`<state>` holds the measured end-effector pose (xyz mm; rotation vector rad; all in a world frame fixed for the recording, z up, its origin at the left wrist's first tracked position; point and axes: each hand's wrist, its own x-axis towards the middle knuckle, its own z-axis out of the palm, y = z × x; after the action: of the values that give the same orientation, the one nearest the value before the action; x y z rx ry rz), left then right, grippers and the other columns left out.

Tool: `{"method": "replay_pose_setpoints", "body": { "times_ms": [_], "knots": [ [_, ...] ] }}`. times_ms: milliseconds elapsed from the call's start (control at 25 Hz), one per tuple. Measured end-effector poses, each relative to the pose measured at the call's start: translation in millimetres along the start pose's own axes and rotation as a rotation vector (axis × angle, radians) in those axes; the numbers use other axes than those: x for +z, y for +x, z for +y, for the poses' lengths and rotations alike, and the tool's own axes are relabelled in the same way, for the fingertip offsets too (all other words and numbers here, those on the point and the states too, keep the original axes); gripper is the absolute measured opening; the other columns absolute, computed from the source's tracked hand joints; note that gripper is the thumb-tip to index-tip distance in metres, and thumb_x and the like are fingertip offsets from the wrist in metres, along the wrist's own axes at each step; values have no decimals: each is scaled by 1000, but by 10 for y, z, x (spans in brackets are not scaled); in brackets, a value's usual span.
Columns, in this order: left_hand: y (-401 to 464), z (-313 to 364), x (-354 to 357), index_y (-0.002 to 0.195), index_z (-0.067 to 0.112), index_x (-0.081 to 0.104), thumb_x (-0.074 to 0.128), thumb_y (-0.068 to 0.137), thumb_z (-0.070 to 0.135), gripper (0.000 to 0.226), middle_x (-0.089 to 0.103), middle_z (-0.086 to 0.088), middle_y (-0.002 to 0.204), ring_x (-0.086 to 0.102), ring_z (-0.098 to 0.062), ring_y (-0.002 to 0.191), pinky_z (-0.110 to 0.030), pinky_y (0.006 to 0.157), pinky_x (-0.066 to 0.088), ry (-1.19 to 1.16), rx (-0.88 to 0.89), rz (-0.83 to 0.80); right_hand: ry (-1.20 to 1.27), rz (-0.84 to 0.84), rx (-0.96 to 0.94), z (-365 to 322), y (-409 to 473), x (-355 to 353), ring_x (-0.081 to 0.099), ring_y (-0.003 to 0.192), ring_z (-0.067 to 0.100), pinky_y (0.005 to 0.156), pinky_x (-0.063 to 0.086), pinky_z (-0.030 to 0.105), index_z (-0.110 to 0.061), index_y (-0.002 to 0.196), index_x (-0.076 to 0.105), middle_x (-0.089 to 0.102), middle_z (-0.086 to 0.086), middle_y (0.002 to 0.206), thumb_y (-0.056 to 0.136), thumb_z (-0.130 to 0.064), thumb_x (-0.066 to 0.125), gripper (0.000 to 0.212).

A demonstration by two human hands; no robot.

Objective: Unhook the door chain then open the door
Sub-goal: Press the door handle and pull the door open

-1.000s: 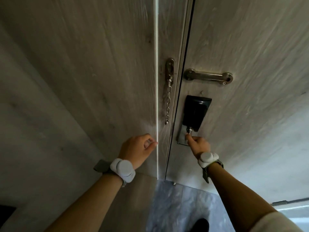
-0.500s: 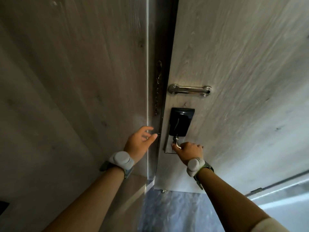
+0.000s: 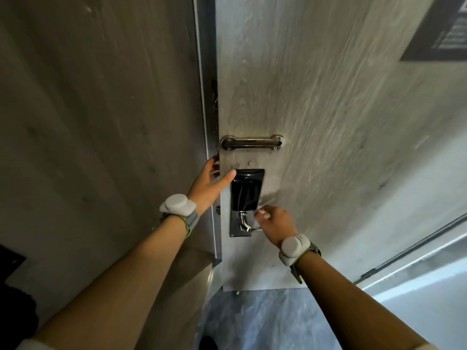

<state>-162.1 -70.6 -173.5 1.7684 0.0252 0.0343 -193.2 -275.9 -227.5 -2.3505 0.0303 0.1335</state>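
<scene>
So the person is pulling the door (image 3: pixel 316 97) inward now, with the right hand (image 3: pixel 275 224) clenched around the lever handle (image 3: pixel 246 223) just under the black lock panel (image 3: pixel 247 189), while the left hand (image 3: pixel 209 183) is curling its fingers around the door's free edge, thumb lying flat on the face beside the panel, so it's grasping the edge rather than hanging loose. The door chain (image 3: pixel 215 117) is hanging down along the frame in the dark gap, mostly hidden, well clear of the slide rail (image 3: pixel 252 142) on the door, so the unhooking part looks done. Judging by the look of it, this is a solid, heavy slab, stiff and probably sprung, so the lever and the edge are the sensible places to grab; the smooth face would give nothing to hold. Compared with half a second ago, the left hand has moved off the wall side and onto the door edge, the gap has widened, and a dark sign (image 3: pixel 444 29) is showing at the upper right.
</scene>
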Motion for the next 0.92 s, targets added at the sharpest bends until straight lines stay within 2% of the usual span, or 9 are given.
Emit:
{"method": "replay_pose_setpoints", "body": {
  "times_ms": [120,240,320,400,560,640,720,840,920],
  "knots": [
    [-309,53,49,131,36,42,73,77,53,65,57,18,121,56,-7,119,-22,100,43,-19,-18,15,67,15,-9,-38,-342,-107,63,77,34,71,49,37,-5,95,72,70,15,82,95,-32,57,30],
    [-753,99,109,134,25,44,72,87,37,56,59,12,118,58,-11,116,-14,90,44,40,5,18,148,25,9,-39,-796,-168,58,69,23,65,41,28,-8,89,69,65,4,74,97,-41,56,36],
    [-1062,106,103,131,19,48,71,88,33,51,62,2,119,60,-17,115,-23,95,47,52,-3,29,177,56,40,-63,-1086,-188,53,60,14,60,38,25,-14,74,60,58,-4,65,96,-51,54,43],
    [-1381,136,131,126,15,52,70,89,28,42,64,-4,116,63,-23,113,-33,99,50,36,8,33,207,72,70,-72,-1378,-193,52,58,11,59,38,24,-17,69,55,56,-5,62,94,-58,51,48],
    [-2034,152,292,113,23,57,73,86,33,33,69,7,105,68,-19,104,-24,83,53,37,73,20,266,164,128,8,-1997,-260,68,80,30,71,49,33,-5,89,66,73,13,82,92,-59,54,55],
    [-2416,154,362,112,26,60,75,78,47,43,72,6,107,69,-16,102,-30,86,55,56,111,-26,334,295,140,98,-2454,-315,70,89,30,79,56,39,-9,103,64,74,11,94,90,-55,61,48],
    [-2762,139,447,113,27,60,73,70,60,56,72,8,106,69,-11,99,-32,85,55,94,132,-70,418,339,163,201,-2896,-390,71,97,27,86,59,44,-15,119,61,72,7,109,90,-53,64,48],
    [-3242,179,627,115,34,57,72,69,63,56,66,15,104,66,2,89,-19,75,53,155,159,-174,519,346,176,346,-3531,-496,69,107,21,85,61,36,-24,132,55,67,-1,119,90,-56,60,53],
    [-3563,211,810,123,34,56,75,75,54,55,65,9,116,67,2,84,-9,67,51,191,201,-252,534,404,186,451,-3932,-569,69,109,19,85,61,33,-26,133,55,66,-3,121,90,-58,59,54]
  ]
}}
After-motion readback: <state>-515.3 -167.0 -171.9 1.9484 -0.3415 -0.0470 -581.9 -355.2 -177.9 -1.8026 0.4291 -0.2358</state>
